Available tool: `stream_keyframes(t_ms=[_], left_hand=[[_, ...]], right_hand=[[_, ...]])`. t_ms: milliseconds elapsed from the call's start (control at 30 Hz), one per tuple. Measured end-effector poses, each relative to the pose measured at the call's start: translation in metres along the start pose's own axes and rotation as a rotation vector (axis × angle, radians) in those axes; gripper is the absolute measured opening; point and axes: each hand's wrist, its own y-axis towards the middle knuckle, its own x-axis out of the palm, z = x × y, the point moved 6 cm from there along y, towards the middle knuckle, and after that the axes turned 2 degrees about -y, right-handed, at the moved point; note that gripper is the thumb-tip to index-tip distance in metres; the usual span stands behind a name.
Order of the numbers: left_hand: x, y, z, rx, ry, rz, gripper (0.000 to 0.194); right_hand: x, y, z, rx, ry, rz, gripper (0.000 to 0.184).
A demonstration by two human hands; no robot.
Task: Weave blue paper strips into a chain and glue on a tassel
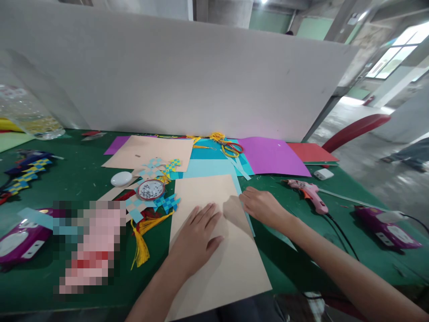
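Glue gun (313, 197) sits right, tassel (142, 252) left, panel (184, 76) behind. Sheet (231, 268) is plain beige; left hand (197, 235) spread on it, right hand (263, 205) curled at edge, can't tell grip.

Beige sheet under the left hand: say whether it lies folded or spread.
Spread: the beige sheet lies open, its broad face showing no fold line, with the left hand laid on it.

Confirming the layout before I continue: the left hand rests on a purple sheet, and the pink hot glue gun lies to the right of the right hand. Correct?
Not quite: the head view shows the left hand resting on a beige sheet, not a purple one. The pink hot glue gun does lie right of the right hand.
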Motion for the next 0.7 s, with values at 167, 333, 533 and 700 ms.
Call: stream_keyframes(t_ms=[167,333,533,700], left_hand=[[0.001,-0.001,-0.001,-0.001,-0.008,0.003,0.050],[0.002,-0.001,-0.002,-0.002,-0.003,-0.011,0.051],[0.001,0.001,-0.001,-0.005,0.000,-0.031,0.051],[0.000,0.000,-0.001,-0.005,-0.002,-0.035,0.051]], right_hand=[[-0.005,-0.007,0.025,0.249,0.020,0.005,0.009],[0.001,-0.018,0.031,0.355,0.064,-0.087,0.011],[0.005,-0.027,0.006,0.178,0.237,-0.024,0.021],[0.008,-0.033,-0.009,0.211,0.349,0.092,0.024]])
